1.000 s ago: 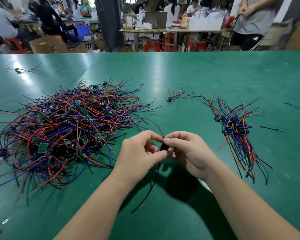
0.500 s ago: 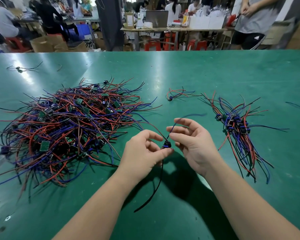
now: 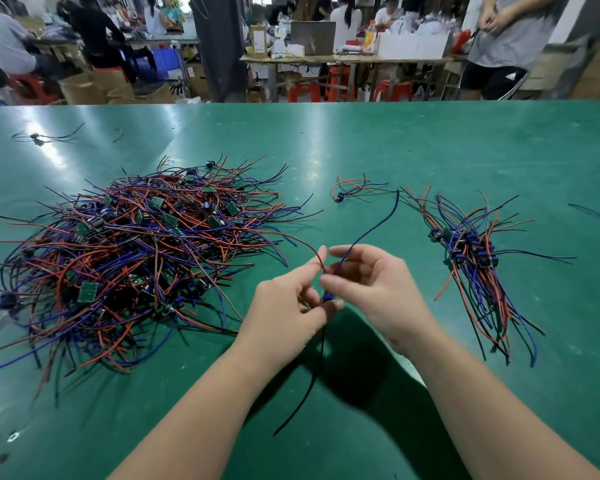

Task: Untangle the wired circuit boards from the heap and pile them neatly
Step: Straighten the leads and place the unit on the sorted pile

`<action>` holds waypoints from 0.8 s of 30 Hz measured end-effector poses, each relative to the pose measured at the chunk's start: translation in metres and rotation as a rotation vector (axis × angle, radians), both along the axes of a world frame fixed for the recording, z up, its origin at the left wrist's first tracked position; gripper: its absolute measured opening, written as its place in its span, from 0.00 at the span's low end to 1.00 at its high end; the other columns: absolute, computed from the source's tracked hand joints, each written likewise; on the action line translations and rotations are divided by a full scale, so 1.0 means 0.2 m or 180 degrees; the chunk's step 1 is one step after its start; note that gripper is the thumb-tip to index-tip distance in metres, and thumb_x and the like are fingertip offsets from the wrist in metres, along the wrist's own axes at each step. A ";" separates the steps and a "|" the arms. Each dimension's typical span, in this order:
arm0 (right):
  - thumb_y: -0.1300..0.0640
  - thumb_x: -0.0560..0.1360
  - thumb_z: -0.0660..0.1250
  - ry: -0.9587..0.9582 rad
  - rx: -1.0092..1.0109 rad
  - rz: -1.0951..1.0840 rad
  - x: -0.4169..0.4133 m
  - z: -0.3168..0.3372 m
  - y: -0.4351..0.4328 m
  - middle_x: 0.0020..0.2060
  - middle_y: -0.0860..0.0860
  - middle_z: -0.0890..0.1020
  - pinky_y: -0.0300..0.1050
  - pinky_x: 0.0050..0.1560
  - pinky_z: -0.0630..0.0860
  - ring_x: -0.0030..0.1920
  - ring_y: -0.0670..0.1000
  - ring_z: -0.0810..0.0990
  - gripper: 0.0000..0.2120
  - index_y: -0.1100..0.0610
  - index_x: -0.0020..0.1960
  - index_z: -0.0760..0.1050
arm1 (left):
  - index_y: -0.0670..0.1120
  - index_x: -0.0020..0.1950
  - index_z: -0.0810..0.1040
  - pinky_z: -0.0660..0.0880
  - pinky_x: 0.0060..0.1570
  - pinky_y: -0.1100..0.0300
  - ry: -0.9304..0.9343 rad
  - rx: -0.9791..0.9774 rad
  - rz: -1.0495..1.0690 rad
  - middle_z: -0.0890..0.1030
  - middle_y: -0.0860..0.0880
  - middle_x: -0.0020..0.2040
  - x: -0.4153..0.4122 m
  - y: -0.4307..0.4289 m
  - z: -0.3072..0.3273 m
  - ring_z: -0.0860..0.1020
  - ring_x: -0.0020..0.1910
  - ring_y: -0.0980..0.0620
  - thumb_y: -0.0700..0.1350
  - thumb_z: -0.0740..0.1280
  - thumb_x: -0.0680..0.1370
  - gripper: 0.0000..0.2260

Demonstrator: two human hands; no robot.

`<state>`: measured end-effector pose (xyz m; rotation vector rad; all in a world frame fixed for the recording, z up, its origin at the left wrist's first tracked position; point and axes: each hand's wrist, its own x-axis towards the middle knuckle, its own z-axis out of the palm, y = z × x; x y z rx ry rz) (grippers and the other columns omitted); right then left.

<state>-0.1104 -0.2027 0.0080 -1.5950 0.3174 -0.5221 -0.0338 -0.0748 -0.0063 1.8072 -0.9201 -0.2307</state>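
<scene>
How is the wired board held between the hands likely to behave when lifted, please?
Probably floppy: its black wire hangs limp below the left hand, and its blue wire curves loosely away. Likely light: the left hand and right hand hold the wired board by fingertips alone.

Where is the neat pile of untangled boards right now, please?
In the head view the neat pile lies on the green table at the right, beyond the right hand, with a lone wired board left of its far end.

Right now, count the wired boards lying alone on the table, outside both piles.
2: one wired board between heap and neat pile; another far left. None look hidden.
</scene>
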 end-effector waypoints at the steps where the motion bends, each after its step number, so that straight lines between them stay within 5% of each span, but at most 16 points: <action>1: 0.65 0.67 0.76 0.0122 -0.0362 0.0170 0.00 0.00 0.01 0.41 0.51 0.84 0.42 0.43 0.78 0.39 0.46 0.81 0.20 0.51 0.56 0.77 | 0.56 0.73 0.65 0.66 0.32 0.74 -0.0229 0.0149 -0.0005 0.73 0.60 0.28 0.00 0.00 0.00 0.66 0.24 0.61 0.36 0.71 0.69 0.35; 6: 0.63 0.71 0.73 0.0369 -0.1033 -0.0048 0.01 -0.01 0.03 0.39 0.53 0.85 0.48 0.45 0.77 0.36 0.46 0.78 0.19 0.52 0.60 0.77 | 0.48 0.77 0.57 0.68 0.37 0.69 -0.0837 0.0636 -0.0272 0.71 0.58 0.29 0.00 0.02 0.01 0.70 0.29 0.66 0.37 0.69 0.70 0.37; 13: 0.67 0.78 0.61 0.0139 0.1020 -0.0015 0.02 0.03 -0.01 0.39 0.53 0.85 0.38 0.43 0.76 0.39 0.47 0.80 0.11 0.55 0.57 0.72 | 0.55 0.75 0.59 0.69 0.35 0.71 -0.0233 0.0157 0.0027 0.75 0.60 0.32 0.00 0.01 0.01 0.69 0.25 0.61 0.46 0.74 0.72 0.35; 18: 0.69 0.77 0.62 0.0015 0.0962 -0.0062 0.01 0.02 0.00 0.38 0.55 0.85 0.37 0.40 0.76 0.38 0.49 0.80 0.06 0.60 0.46 0.73 | 0.49 0.54 0.82 0.67 0.32 0.74 -0.0208 0.0230 0.0475 0.77 0.56 0.29 0.01 0.02 0.03 0.71 0.25 0.63 0.52 0.76 0.69 0.16; 22: 0.71 0.73 0.66 -0.0113 0.1020 -0.0084 0.01 0.02 0.01 0.34 0.54 0.83 0.36 0.36 0.78 0.35 0.48 0.82 0.07 0.61 0.45 0.79 | 0.52 0.43 0.84 0.68 0.35 0.76 -0.0527 0.0325 0.0651 0.81 0.58 0.36 0.01 0.03 0.04 0.76 0.33 0.64 0.54 0.76 0.68 0.09; 24: 0.70 0.72 0.67 -0.0020 0.0981 -0.0142 0.01 0.02 0.00 0.32 0.52 0.83 0.34 0.35 0.76 0.34 0.46 0.81 0.07 0.60 0.45 0.79 | 0.50 0.40 0.84 0.68 0.33 0.73 -0.0310 0.0285 0.0514 0.81 0.57 0.32 0.00 0.02 0.05 0.74 0.28 0.63 0.49 0.75 0.70 0.04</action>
